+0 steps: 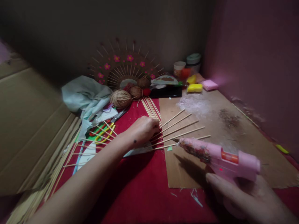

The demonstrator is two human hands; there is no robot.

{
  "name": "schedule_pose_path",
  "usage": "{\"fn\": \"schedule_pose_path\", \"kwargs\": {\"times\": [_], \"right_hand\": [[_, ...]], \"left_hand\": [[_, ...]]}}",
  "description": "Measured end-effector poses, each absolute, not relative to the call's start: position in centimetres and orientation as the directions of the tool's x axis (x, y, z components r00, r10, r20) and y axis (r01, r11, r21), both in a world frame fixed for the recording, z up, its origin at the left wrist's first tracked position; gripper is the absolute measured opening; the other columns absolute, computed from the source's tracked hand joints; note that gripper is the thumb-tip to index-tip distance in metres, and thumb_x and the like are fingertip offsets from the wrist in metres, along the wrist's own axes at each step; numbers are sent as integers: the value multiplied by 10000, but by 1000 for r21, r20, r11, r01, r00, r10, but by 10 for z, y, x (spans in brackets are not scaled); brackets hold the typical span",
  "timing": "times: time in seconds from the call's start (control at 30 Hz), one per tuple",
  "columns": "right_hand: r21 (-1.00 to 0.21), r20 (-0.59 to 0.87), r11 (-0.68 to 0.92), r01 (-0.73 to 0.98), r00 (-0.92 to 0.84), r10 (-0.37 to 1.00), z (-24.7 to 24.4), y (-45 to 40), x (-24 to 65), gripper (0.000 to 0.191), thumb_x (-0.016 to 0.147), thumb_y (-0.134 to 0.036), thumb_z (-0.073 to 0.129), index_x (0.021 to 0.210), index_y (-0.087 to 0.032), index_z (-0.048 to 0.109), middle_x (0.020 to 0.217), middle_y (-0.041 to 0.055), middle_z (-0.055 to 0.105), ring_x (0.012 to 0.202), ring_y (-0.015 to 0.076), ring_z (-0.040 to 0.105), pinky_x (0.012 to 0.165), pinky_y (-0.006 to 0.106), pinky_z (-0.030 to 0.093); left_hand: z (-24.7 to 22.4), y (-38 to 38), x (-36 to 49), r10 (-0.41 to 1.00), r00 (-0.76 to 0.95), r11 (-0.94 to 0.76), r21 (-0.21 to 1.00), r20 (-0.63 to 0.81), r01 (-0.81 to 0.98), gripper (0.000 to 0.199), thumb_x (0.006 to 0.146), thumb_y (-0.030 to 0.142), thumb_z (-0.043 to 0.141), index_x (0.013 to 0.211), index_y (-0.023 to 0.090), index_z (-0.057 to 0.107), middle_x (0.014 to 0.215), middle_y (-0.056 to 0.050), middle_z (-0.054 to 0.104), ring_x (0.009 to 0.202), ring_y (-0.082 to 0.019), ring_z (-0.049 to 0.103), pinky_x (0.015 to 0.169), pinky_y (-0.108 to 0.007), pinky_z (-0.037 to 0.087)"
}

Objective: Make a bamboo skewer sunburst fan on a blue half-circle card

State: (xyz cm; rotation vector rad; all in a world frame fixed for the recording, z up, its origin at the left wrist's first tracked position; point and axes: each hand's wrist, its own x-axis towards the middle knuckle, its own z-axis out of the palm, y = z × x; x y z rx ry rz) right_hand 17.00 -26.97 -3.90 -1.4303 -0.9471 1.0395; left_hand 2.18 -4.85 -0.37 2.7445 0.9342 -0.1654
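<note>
Pink plastic makes up the gun [217, 154] in your right hand [245, 194], which is wrapped around its grip at the lower right, over the board [247, 133]. Judging by its shell, it should feel light and rigid. The crusted, brown-stained front is probably hot and tacky, so the handle well behind it is the place to hold. Its nozzle [175, 141] points at the sticks [184, 127], very near them; you cannot tell from here whether it touches.

Your hands are well apart. Your left hand [148, 127] is curled low over the inner part of the sticks, and whether its fingers pinch anything is hidden. The sticks fan out on both sides of your left arm, partly above the red surface [140, 193], with the right-hand ends reaching over the board. A pale piece [137, 150] shows just below your left hand.

Expect the sticks to be light and stiff yet thin enough to snap, and apt to roll or swing if loose. Steady them near their inner ends, with your fingertips clear of the nozzle; pressing on the outer tips would likely lever them out of line.
</note>
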Motion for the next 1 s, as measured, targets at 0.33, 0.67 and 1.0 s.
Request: {"fn": "schedule_pose_path", "kwargs": {"times": [0.33,0.67,1.0], "right_hand": [[-980,-190,-152,-125,396,899,-27,-268,160,530,709,-427,693,1221,-303,633,1257,56,633,1168,304,577,1022,404,445],[-995,-84,-61,-84,307,948,-37,-269,168,485,775,-375,674,1251,-300,616,1177,65,681,1127,291,609,931,347,524],[-1000,26,23,13,319,947,-39,-266,169,471,820,-357,634,1285,-295,585,1301,60,604,1213,277,543,935,311,520]], "left_hand": [[-8,-46,20,581,797,-776,185,-166,603,221,807,281,499,693,156,641,622,-36,585,558,-109,463,540,-243,288],[-9,-44,20,561,816,-789,208,-142,578,201,793,257,495,700,152,638,643,-41,615,578,-109,489,542,-235,299],[0,-40,12,596,788,-750,245,-155,615,214,804,227,484,794,159,687,712,-38,667,636,-116,558,593,-222,350]]}}
